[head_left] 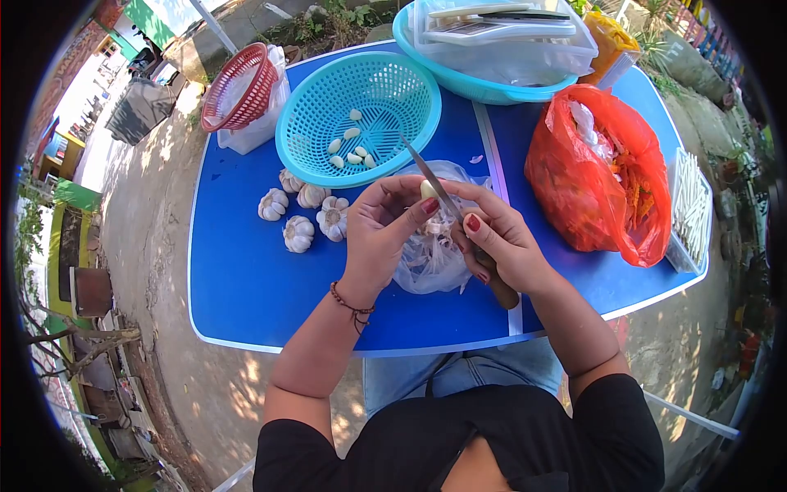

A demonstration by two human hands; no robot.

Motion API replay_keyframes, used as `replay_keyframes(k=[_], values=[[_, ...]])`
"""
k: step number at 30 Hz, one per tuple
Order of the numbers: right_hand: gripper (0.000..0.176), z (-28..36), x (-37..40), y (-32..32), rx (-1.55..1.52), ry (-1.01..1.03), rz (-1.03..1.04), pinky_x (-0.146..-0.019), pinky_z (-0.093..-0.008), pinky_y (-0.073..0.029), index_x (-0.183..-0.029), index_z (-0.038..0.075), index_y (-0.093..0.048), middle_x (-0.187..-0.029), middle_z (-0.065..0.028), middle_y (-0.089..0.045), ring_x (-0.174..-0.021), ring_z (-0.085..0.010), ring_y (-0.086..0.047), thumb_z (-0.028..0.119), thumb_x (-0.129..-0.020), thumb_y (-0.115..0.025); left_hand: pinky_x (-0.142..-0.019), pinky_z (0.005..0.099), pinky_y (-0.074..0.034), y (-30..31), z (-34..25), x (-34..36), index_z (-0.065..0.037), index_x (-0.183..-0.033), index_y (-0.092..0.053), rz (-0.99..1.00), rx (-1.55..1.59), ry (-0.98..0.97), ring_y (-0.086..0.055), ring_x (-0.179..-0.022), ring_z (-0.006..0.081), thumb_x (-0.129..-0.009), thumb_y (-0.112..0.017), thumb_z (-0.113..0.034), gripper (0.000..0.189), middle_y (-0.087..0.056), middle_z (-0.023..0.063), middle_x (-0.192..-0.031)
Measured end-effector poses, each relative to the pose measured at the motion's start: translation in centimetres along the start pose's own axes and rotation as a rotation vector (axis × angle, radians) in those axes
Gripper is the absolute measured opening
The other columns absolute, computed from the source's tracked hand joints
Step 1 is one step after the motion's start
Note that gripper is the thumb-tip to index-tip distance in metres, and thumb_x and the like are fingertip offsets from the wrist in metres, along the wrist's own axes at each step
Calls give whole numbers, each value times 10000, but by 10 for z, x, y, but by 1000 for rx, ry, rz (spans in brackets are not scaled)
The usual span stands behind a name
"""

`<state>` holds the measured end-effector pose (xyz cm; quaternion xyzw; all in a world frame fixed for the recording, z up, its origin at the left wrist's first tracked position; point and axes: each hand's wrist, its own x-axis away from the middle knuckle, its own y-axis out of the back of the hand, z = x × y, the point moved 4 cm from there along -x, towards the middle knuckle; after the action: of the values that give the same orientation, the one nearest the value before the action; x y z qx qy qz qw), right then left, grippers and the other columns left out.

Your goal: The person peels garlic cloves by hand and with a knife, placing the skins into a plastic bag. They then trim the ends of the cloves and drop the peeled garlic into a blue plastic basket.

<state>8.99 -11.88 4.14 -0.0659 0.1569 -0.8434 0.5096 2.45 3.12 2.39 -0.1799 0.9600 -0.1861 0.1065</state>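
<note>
Between the thumb and fingers of my left hand [384, 228] is a pale garlic clove [428, 190]. My right hand [500, 238] is closed around the brown handle of a knife [438, 187], its blade lying against the clove and pointing up and left. Beneath both hands sits a clear plastic bag [430, 266] with papery garlic skins in it. Several whole garlic bulbs [298, 234] lie on the blue table left of my left hand. Beyond my hands, a turquoise basket [303, 90] holds several peeled cloves [352, 133].
A red plastic bag [566, 189] with orange-red contents stands right on the table [270, 307], beside a container of white sticks [691, 205]. At the back are a blue basin [459, 82] with plastic containers [508, 49] and a small red basket [254, 86].
</note>
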Motion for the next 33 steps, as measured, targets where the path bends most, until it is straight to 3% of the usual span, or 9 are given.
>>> replay_keyframes(k=[11,16,25,33], values=[[400,-5,-2,11,-3,12,-114,-408,-181,-344,-1333,47,-422,-743,-12,-464,-453,-54,-417,282,-1010,-404,-795,266,-539,-4,-1,-2,-3,-1238,-524,3,106,86,-637,-1030,207,-928,-570,-73,322,-622,158,-1171],[367,-9,0,10,-24,11,-120,-414,-175,-344,-1288,43,-421,-758,-17,-467,-453,-44,-415,275,-1004,-425,-793,261,-532,-7,-1,-2,3,-1191,-561,-10,78,47,-643,-1008,185,-888,-639,-84,325,-655,124,-1098],[435,-4,0,1,41,11,35,-417,-161,-347,-1413,120,-364,-750,-5,-465,-452,-28,-424,235,-999,-435,-790,254,-538,0,6,-2,2,-1175,-565,31,34,-16,-631,-981,157,-860,-657,-37,331,-641,106,-1066],[412,-6,0,4,43,7,-21,-422,-158,-353,-1405,132,-414,-741,-2,-456,-457,-32,-429,249,-1010,-411,-770,243,-525,0,1,0,4,-1162,-576,-2,3,-17,-634,-966,151,-860,-664,-50,319,-644,98,-1065]])
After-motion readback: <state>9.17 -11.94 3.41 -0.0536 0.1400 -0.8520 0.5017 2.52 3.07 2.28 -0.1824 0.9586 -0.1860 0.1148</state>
